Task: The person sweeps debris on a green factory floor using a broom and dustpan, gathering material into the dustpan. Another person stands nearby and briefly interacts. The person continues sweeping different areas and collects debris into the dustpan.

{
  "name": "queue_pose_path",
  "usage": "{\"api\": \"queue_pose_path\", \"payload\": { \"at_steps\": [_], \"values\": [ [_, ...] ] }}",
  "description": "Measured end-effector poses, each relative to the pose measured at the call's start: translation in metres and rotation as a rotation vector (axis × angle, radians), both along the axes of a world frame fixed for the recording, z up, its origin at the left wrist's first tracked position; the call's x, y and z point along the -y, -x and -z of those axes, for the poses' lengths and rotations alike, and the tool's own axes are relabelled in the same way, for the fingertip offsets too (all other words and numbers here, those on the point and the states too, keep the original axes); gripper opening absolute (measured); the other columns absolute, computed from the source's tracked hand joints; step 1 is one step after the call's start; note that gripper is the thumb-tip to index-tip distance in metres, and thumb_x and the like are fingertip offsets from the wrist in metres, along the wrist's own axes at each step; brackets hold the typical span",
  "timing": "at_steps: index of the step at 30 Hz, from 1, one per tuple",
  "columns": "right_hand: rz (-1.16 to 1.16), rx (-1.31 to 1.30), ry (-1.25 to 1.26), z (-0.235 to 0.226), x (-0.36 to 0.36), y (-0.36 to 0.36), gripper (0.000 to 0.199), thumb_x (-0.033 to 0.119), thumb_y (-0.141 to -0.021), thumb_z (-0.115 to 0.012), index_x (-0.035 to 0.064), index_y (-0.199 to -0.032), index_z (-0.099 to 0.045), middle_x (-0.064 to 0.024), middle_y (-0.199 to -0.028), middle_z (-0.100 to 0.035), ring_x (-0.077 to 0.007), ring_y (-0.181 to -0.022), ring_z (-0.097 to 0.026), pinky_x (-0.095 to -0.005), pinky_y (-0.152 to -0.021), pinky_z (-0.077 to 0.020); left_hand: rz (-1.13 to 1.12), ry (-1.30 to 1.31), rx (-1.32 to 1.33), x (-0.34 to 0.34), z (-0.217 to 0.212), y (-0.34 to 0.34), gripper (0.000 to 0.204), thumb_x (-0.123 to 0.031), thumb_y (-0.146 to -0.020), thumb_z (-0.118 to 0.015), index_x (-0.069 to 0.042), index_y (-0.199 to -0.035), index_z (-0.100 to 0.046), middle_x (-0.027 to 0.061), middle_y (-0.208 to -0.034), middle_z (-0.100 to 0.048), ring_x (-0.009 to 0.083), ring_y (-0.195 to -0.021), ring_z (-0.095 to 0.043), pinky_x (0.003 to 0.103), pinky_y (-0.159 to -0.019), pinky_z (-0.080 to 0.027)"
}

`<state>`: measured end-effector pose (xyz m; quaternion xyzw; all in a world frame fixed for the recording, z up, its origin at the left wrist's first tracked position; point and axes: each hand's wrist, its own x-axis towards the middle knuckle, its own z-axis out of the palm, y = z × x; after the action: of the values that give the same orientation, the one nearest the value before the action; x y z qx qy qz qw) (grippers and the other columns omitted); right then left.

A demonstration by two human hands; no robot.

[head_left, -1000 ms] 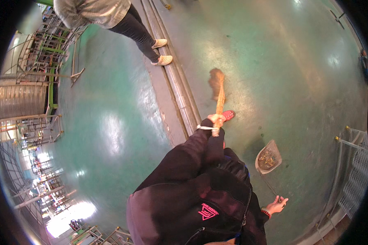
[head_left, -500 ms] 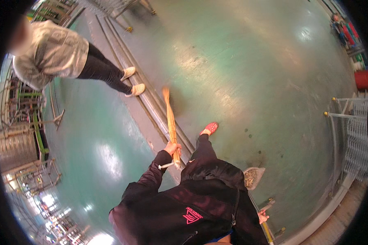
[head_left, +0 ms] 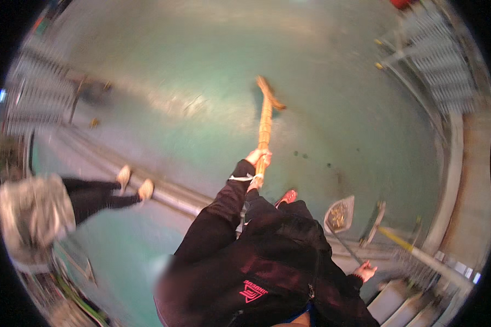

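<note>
My left hand point(head_left: 258, 157) is closed around the straw-coloured handle of a long broom point(head_left: 265, 124). The broom reaches forward from me, and its bristle end, splayed and blurred, is over the green floor. A white loop point(head_left: 242, 177) hangs at the near end of the handle, by my wrist. Low on the right, my right hand point(head_left: 365, 271) grips the thin handle of a dustpan point(head_left: 348, 204). Small pale bits of debris point(head_left: 339, 216) lie in the pan. It is beside my right side, near the floor, apart from the broom.
A person point(head_left: 34, 213) in a grey top stands at the left, by metal floor rails point(head_left: 172, 200). Wire-mesh racks point(head_left: 439, 60) stand at the far right, and a yellow-and-white bar point(head_left: 420, 255) lies right of my right hand.
My view has turned right, so the person now appears lower left. The broom has swung rightward off the floor rails and onto the green floor. The dustpan and right hand show more fully.
</note>
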<state>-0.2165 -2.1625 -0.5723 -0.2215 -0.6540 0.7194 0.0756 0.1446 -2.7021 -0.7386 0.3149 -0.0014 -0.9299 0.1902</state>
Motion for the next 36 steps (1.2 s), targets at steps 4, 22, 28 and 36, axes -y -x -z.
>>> {"api": "queue_pose_path", "payload": {
  "at_steps": [4, 22, 28, 36],
  "values": [
    [0.238, 0.086, 0.128, 0.009, 0.007, -0.039, 0.034, 0.030, -0.079, -0.056, -0.0002, -0.090, -0.047, -0.0086, -0.080, -0.044, -0.0197, -0.077, -0.044, -0.0329, -0.072, -0.0475, 0.400, 0.539, 0.407, -0.013, -0.015, 0.025, 0.035, -0.010, -0.068, -0.053, -0.007, -0.096, -0.031, 0.0064, -0.056, -0.044, 0.0166, -0.038, -0.044, 0.032, -0.036, -0.042],
    [0.529, 0.177, 0.039, -0.001, 0.058, 0.035, 0.025, 0.028, -0.075, -0.060, 0.0061, -0.081, -0.050, -0.0038, -0.068, -0.048, -0.0148, -0.061, -0.047, -0.0285, -0.052, -0.0476, 1.161, 0.179, -0.017, -0.043, -0.008, 0.264, 0.019, -0.010, -0.076, -0.053, -0.011, -0.062, -0.041, -0.0034, -0.049, -0.039, 0.0068, -0.038, -0.038, 0.021, -0.035, -0.029],
    [0.563, 0.120, 0.080, -0.020, 0.077, 0.068, 0.022, 0.024, -0.077, -0.060, 0.0085, -0.068, -0.048, -0.0032, -0.063, -0.048, -0.0127, -0.054, -0.046, -0.0244, -0.044, -0.0457, 0.389, -0.438, 0.183, 0.041, -0.001, 0.266, 0.013, -0.004, -0.073, -0.051, -0.006, -0.069, -0.040, 0.0017, -0.054, -0.043, 0.0087, -0.043, -0.043, 0.020, -0.039, -0.042],
    [0.545, 0.171, 0.027, -0.045, 0.073, 0.201, 0.026, 0.023, -0.077, -0.059, 0.0096, -0.061, -0.044, -0.0022, -0.057, -0.047, -0.0107, -0.038, -0.042, -0.0231, -0.035, -0.0391, 0.186, -0.188, -0.205, 0.189, -0.041, 0.483, 0.016, -0.018, -0.059, -0.050, -0.011, -0.053, -0.037, 0.0037, -0.050, -0.044, 0.0133, -0.044, -0.043, 0.022, -0.039, -0.037]
  ]
}}
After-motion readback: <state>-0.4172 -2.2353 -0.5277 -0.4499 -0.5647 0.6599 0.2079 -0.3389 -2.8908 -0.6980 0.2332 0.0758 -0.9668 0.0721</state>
